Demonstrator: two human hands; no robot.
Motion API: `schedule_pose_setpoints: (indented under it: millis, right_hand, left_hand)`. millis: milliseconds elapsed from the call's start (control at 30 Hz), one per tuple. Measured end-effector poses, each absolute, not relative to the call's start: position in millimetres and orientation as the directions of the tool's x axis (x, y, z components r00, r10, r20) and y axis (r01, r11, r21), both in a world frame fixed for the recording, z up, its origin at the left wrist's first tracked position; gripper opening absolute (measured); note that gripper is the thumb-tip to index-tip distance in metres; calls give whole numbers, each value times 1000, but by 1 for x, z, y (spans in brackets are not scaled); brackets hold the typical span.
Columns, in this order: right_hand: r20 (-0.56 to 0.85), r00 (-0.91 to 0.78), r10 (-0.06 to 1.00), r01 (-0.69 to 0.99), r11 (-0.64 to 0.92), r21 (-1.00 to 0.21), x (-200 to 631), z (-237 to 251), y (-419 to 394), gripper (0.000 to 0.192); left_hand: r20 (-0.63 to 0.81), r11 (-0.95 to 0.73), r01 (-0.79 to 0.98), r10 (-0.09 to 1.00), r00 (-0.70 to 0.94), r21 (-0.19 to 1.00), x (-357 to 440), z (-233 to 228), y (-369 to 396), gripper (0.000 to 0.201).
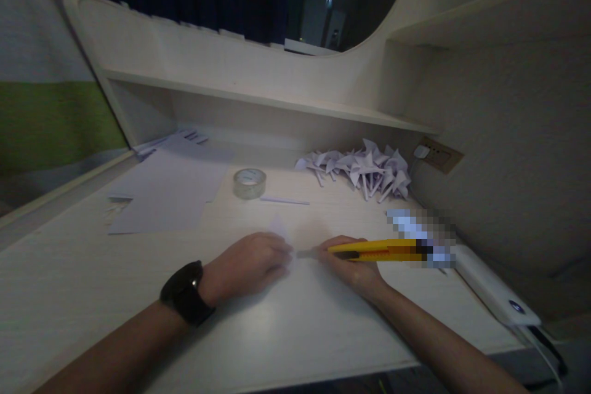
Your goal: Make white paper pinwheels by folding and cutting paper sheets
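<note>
While my left hand (252,265) presses flat on a small folded paper piece (280,228) at the desk (69,295) centre, my right hand (353,268) is clenched around a yellow utility knife (373,250), blade tip just beside my left fingertips. Beyond them lie a tape roll (249,183), blank sheets (170,188) and a heap of paper pinwheels (364,169).

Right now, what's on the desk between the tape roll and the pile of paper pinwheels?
In the head view, a thin white stick lies on the desk between the tape roll and the paper pinwheels, nearer the tape.
</note>
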State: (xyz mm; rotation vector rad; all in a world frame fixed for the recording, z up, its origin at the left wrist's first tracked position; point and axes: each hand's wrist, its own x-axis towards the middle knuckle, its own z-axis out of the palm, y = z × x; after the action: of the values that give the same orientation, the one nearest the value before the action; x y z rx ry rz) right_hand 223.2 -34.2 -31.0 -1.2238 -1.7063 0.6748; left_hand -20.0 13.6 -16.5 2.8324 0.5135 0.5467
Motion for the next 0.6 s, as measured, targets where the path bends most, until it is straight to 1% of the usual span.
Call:
schedule_pose_setpoints:
  millis: [367,600]
  right_hand:
    - [354,-91,931,439,357,-825,222,-33,-35,11]
    - [367,-107,924,429,376,-821,222,-33,-36,13]
  left_hand:
    - [336,-918,301,377,863,256,-19,-15,12,19]
    - [342,-922,289,366,865,256,-19,-13,12,20]
